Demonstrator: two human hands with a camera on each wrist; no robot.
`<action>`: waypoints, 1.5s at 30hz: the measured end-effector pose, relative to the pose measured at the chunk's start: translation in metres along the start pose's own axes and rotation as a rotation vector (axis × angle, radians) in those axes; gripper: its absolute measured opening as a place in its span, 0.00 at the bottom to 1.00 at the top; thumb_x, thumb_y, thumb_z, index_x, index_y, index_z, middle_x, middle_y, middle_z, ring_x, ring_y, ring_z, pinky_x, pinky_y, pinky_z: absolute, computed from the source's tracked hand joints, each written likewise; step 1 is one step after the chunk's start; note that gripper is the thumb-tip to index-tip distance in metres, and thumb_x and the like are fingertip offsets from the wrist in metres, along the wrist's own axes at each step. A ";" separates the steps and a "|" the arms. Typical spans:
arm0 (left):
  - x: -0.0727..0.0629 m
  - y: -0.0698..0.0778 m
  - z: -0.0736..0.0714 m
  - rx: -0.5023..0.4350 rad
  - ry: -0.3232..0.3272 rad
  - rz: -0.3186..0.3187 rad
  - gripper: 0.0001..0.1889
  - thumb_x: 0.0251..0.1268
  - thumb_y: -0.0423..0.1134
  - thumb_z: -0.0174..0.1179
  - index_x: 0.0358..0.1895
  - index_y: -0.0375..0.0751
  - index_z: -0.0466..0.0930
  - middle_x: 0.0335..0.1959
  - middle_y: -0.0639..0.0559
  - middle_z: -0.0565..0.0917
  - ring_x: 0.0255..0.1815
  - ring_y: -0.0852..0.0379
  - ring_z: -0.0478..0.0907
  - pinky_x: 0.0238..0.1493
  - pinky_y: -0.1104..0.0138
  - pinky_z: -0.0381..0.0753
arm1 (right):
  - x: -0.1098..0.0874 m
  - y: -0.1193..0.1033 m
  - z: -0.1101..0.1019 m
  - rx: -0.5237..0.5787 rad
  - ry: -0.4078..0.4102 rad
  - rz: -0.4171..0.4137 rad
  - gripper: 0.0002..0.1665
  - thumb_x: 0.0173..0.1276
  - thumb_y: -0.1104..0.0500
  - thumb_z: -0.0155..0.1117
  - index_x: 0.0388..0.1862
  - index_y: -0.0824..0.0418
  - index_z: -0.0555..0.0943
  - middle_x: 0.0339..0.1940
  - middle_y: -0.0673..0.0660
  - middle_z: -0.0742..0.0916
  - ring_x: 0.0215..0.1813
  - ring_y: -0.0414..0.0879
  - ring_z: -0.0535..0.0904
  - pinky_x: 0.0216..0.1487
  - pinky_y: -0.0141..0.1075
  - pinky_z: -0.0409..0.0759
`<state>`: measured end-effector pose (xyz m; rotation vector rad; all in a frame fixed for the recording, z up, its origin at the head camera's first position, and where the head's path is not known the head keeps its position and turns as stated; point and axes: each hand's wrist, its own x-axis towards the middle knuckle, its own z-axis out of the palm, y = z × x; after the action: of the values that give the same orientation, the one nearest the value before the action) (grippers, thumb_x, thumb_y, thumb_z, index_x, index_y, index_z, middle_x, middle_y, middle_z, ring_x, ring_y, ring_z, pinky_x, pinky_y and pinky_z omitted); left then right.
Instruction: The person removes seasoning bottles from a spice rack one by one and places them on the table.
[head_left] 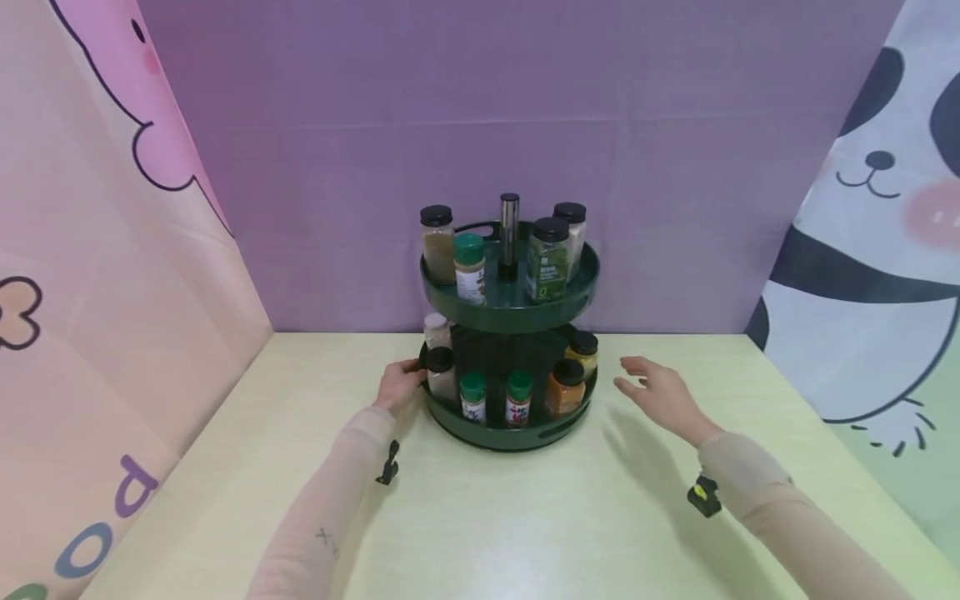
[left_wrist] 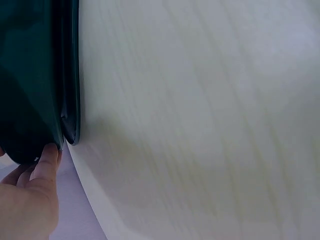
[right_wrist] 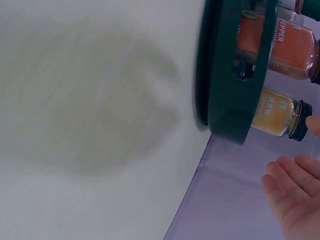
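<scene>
A dark green two-tier round spice rack (head_left: 504,319) stands on the table with jars on both tiers. My left hand (head_left: 400,387) pinches the left side of its lower tier; in the left wrist view the thumb (left_wrist: 47,159) lies on the green wall and the other fingers are partly hidden. To the right of the rack, my right hand (head_left: 662,402) hovers apart from it, fingers loosely spread and holding nothing. Nearest to that hand are a yellow spice jar (right_wrist: 272,114) and an orange-red pepper jar (right_wrist: 292,47), both black-capped, on the lower tier.
The upper tier bears a green-labelled jar (head_left: 547,265), a green-capped bottle (head_left: 470,275) and others around a metal post (head_left: 509,229). Two green-capped bottles stand at the lower front, one with a red label (head_left: 517,408). A purple cloth (head_left: 337,208) hangs behind the pale table (head_left: 480,525).
</scene>
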<state>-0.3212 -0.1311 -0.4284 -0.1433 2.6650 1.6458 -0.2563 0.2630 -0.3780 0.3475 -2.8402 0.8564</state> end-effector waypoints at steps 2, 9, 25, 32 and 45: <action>0.000 0.000 0.000 -0.010 -0.003 -0.007 0.22 0.62 0.35 0.50 0.59 0.30 0.69 0.58 0.33 0.73 0.62 0.41 0.68 0.63 0.54 0.67 | 0.006 -0.002 0.001 0.010 0.000 0.000 0.29 0.68 0.54 0.53 0.61 0.71 0.67 0.58 0.72 0.75 0.56 0.65 0.73 0.56 0.53 0.72; 0.000 -0.001 0.000 -0.003 -0.005 -0.014 0.22 0.63 0.36 0.50 0.59 0.31 0.70 0.58 0.34 0.73 0.61 0.42 0.68 0.61 0.55 0.68 | 0.025 -0.008 0.008 0.061 -0.011 0.014 0.33 0.66 0.53 0.55 0.63 0.73 0.64 0.59 0.73 0.74 0.57 0.66 0.72 0.56 0.53 0.72; 0.002 -0.003 0.005 0.045 0.024 0.024 0.21 0.63 0.35 0.50 0.59 0.30 0.70 0.56 0.34 0.75 0.59 0.41 0.70 0.61 0.55 0.69 | 0.051 -0.007 0.031 0.205 -0.045 0.049 0.33 0.64 0.57 0.57 0.63 0.74 0.63 0.58 0.73 0.74 0.60 0.65 0.70 0.58 0.52 0.71; 0.003 -0.004 0.005 0.056 0.045 0.021 0.21 0.62 0.36 0.51 0.58 0.31 0.71 0.55 0.35 0.76 0.58 0.42 0.71 0.60 0.56 0.69 | 0.058 -0.005 0.043 0.171 0.054 0.015 0.26 0.55 0.65 0.59 0.54 0.75 0.70 0.48 0.73 0.81 0.49 0.62 0.78 0.50 0.49 0.76; 0.003 -0.004 0.004 0.045 0.036 0.008 0.21 0.63 0.35 0.51 0.59 0.30 0.70 0.55 0.35 0.76 0.59 0.42 0.71 0.61 0.55 0.69 | 0.060 -0.008 0.045 0.135 0.100 0.054 0.21 0.52 0.66 0.60 0.46 0.74 0.74 0.33 0.67 0.83 0.30 0.52 0.75 0.31 0.36 0.71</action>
<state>-0.3239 -0.1293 -0.4344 -0.1633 2.7298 1.5998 -0.3155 0.2207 -0.3978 0.2374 -2.7187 1.0484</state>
